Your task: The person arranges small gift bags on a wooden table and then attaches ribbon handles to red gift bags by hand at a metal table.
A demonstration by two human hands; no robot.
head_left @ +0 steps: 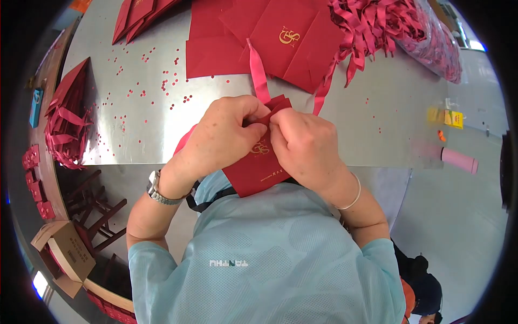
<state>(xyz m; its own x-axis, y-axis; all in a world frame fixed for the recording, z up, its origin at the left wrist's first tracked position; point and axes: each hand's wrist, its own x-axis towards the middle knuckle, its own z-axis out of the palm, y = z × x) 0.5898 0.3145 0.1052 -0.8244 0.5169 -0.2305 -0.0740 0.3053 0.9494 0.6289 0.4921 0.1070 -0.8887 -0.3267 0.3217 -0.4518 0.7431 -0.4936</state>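
A small dark-red paper gift bag [253,173] with gold lettering hangs at the table's front edge, close to my body. At its top edge my left hand [224,129] is closed, thumb and fingers pinched together. My right hand [307,146] pinches the bag's upper rim from the other side. A red ribbon [258,73] rises from between my hands onto the table. Another ribbon length [322,96] shows behind my right hand, and a loop [184,141] shows beside my left wrist. My fingers hide where the ribbon meets the bag.
Flat red bags [286,40] lie at the far middle of the metal table [135,129]. A heap of ribbons [372,27] sits beside a plastic bag [437,51]. Ribboned bags [67,113] stack at left; red paper dots are scattered about. A cardboard box [67,254] stands lower left.
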